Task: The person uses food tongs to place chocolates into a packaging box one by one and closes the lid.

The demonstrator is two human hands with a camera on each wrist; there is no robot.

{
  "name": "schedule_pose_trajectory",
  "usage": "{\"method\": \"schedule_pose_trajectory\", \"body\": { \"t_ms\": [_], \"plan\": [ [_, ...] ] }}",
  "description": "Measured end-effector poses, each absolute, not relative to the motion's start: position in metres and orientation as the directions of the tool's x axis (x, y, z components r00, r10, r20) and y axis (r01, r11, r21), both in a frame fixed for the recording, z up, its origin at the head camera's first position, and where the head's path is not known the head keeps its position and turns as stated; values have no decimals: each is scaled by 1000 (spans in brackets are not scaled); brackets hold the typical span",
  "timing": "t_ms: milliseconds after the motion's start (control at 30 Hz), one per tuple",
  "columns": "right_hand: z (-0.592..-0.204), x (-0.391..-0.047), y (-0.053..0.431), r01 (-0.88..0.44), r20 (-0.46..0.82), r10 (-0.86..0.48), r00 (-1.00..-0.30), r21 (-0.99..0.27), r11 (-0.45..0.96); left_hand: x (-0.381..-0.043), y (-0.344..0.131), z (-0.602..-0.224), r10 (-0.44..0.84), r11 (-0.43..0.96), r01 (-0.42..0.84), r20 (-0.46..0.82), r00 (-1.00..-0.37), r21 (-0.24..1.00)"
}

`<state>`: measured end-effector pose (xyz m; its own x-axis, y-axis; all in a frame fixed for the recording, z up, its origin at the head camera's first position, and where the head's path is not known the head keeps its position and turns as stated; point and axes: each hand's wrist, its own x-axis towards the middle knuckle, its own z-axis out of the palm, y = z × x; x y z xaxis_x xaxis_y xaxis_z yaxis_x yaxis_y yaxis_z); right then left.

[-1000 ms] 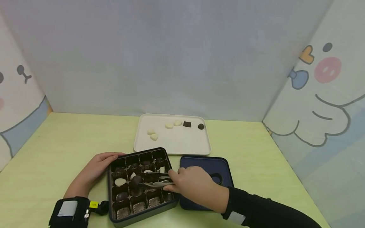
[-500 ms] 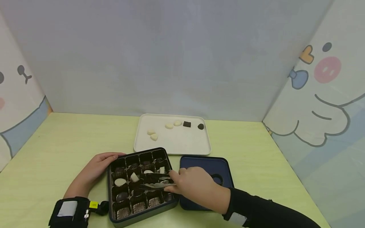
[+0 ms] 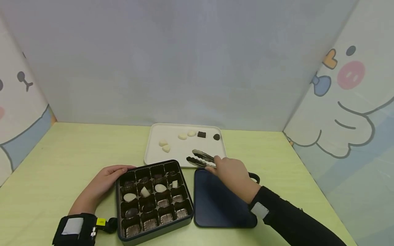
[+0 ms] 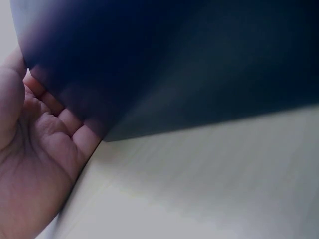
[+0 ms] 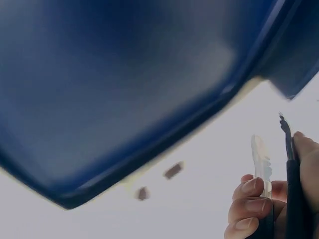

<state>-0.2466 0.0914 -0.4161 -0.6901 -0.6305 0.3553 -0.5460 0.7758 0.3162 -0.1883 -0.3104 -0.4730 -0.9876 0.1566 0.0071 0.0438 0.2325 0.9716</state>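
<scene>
My left hand (image 3: 104,181) holds the far left corner of a dark chocolate box (image 3: 154,235); in the left wrist view its fingertips are hidden behind the box wall (image 4: 174,64). Inside the divided insert sit a white oval chocolate (image 3: 129,197), a white wedge (image 3: 145,192), a dark oval chocolate (image 3: 131,212) and several others. Toward the front and right, several compartments show bare bottoms. My right hand (image 3: 234,176) grips a pair of tongs (image 3: 204,156), also seen in the right wrist view as tongs (image 5: 295,199). Their tips are spread, with nothing between them, over the tray's near edge.
Behind the box lies a white tray (image 3: 191,159) bearing several white chocolates (image 3: 182,136), a dark square one (image 3: 201,134) and a dark round one (image 3: 217,137). A dark blue lid (image 3: 221,208) lies right of the box, below my right forearm. Walls enclose the table.
The dark chocolate between the tongs was let go into a middle compartment. My right hand then moved the tongs up and right, out of the box to the tray. My left hand stayed put.
</scene>
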Motion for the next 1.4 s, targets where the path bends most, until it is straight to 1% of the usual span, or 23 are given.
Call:
{"method": "schedule_pose_trajectory", "body": {
  "t_ms": [67, 167, 433, 633, 833, 1000, 1067, 1133, 1200, 1400],
  "plan": [
    [-423, -257, 96, -522, 306, -597, -741, 297, 800, -188, -311, -473, 157, 230, 43, 7, -988, 972],
    [-431, -268, 102, -491, 262, -558, -788, 279, 825, -188, -312, -473, 155, 226, 44, 9, -988, 973],
    [-440, -283, 107, -435, 243, -493, -836, 255, 864, -188, -312, -473, 159, 234, 46, 9, -987, 971],
    [-446, -299, 102, -378, 272, -458, -846, 300, 876, -188, -311, -472, 146, 244, 38, 2, -989, 969],
    [-441, -319, 84, -326, 178, -380, -908, 272, 905, -187, -309, -470, 159, 240, 42, 4, -987, 970],
    [-441, -337, 72, -276, 114, -315, -942, 273, 922, -187, -307, -471, 171, 215, 48, 11, -985, 975],
    [-441, -342, 68, -261, 74, -287, -955, 249, 933, -187, -306, -472, 177, 201, 49, 13, -984, 978],
    [-440, -346, 66, -260, 29, -275, -961, 236, 936, -189, -306, -473, 183, 197, 52, 16, -983, 979],
    [-439, -350, 63, -262, 12, -271, -962, 225, 938, -190, -305, -473, 182, 190, 47, 11, -983, 981],
    [-438, -355, 59, -261, 6, -271, -963, 242, 934, -191, -303, -473, 176, 198, 44, 9, -984, 979]
  ]
}}
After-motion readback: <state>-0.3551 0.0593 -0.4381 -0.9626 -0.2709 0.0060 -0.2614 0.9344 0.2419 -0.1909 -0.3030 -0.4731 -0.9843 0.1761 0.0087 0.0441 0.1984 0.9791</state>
